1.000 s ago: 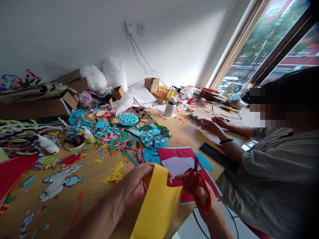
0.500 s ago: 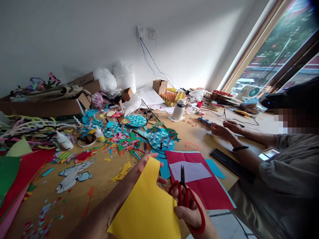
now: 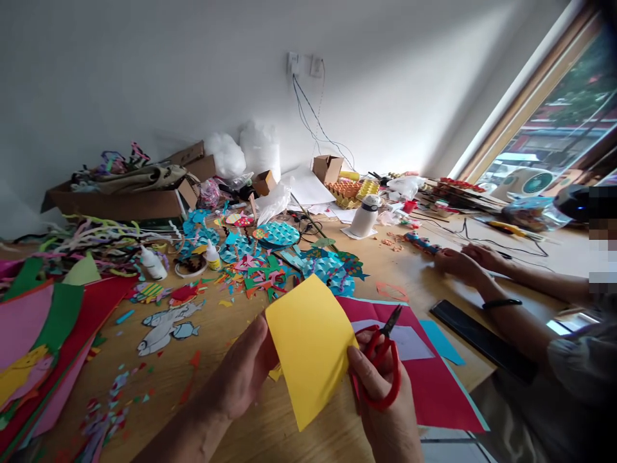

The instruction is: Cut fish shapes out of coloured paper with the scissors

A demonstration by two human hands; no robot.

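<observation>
A sheet of yellow paper (image 3: 311, 344) is held up over the front of the table, bent slightly. My left hand (image 3: 243, 363) grips its left edge, thumb at the near side, with the other fingers mostly hidden. My right hand (image 3: 385, 399) is closed around red-handled scissors (image 3: 383, 350), their dark blades together and pointing up and away. The thumb of that hand also presses the paper's right edge. Behind the scissors lies a red sheet (image 3: 441, 392) with a white paper (image 3: 414, 344) carrying faint drawn lines.
Coloured sheets (image 3: 65, 321) pile up at the left, near paper fish cutouts (image 3: 166, 328) and scraps. Glue bottles (image 3: 153, 263), blue woven paper fish (image 3: 277, 236) and a white flask (image 3: 365, 217) stand or lie farther back. At right, another person's hands (image 3: 463, 267) work near a black phone-like slab (image 3: 482, 341).
The yellow paper has been turned, and my left hand has shifted from behind its top to its left edge. My right hand stays on the scissors. The view has swung left.
</observation>
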